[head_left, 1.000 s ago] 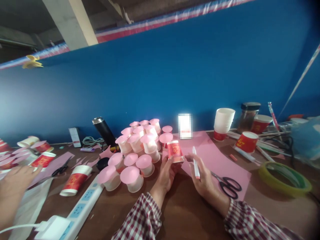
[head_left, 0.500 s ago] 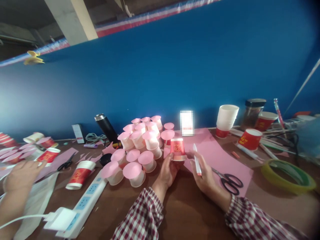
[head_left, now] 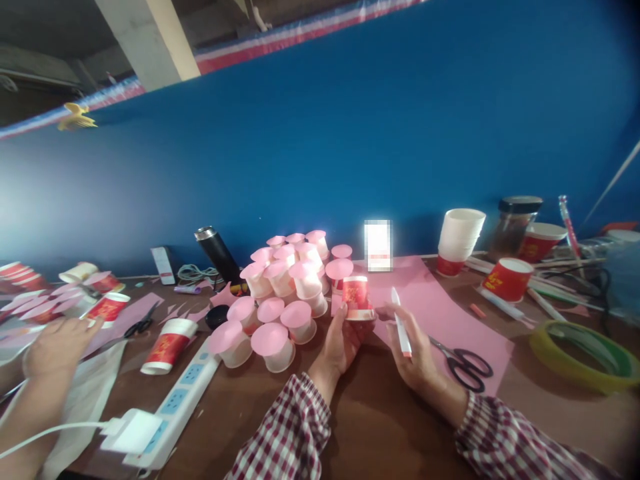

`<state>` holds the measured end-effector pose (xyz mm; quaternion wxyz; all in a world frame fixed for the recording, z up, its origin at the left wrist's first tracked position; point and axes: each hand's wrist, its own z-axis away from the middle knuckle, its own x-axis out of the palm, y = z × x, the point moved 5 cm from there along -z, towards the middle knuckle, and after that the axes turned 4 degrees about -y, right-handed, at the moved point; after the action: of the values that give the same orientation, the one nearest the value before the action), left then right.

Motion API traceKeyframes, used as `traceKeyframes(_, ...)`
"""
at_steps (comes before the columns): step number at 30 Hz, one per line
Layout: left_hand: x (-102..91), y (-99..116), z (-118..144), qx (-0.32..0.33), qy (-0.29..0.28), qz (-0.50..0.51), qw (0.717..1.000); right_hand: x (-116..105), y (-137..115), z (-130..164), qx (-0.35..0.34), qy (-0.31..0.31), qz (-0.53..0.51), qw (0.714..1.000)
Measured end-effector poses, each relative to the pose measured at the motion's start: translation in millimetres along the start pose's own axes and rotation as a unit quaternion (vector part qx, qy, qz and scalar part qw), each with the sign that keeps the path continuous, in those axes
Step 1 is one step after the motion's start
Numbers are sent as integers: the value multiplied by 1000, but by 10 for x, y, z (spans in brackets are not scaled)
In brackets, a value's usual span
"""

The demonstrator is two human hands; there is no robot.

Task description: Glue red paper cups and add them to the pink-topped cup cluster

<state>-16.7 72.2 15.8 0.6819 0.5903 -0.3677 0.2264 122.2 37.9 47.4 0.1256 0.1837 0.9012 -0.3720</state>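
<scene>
My left hand (head_left: 345,343) grips a red and white paper cup (head_left: 356,297) that stands upside down, fingers at its lower rim. Close to its right, my right hand (head_left: 413,350) holds a white marker (head_left: 401,323) with an orange-red end, pinched between thumb and fingers. The right fingertips are near the cup's rim; I cannot tell whether they touch it. Beneath and behind lies a pink paper sheet (head_left: 425,293), with dark-handled scissors (head_left: 467,367) on it. Left of the cup stand several upturned cups topped with pink paper discs (head_left: 273,340).
At the left, another person's hand (head_left: 60,347) is by a red cup (head_left: 109,308). A power strip (head_left: 175,407) with a white plug, a lying cup (head_left: 169,345) and a black flask (head_left: 217,253) are nearby. To the right are stacked cups (head_left: 457,240) and a yellow-green tape roll (head_left: 540,347).
The whole view has shifted slightly, so things appear a little further right. Both hands keep hold of the cup and marker, almost unmoved.
</scene>
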Motion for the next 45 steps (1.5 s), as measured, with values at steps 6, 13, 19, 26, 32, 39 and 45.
traceKeyframes(6,14,43,-2,-7,-7,22,1000,3,133,-15,44,19,-9,999)
traceKeyframes(13,-8,25,-8,-22,5,50,999,52,217,-18,62,5,6,998)
traceKeyframes(19,-39,15,-11,-23,24,71,997,95,291,-3,78,-38,43,995)
traceKeyframes(26,-49,-1,-3,-32,40,63,997,128,267,-4,61,-76,64,993)
traceKeyframes(32,-57,21,13,-30,31,76,996,147,279,71,99,-119,-9,988)
traceKeyframes(39,90,-52,88,-72,-76,51,993,125,443,81,164,-58,-115,978)
traceKeyframes(45,97,-84,106,-43,-63,37,996,99,453,50,164,-38,-129,977)
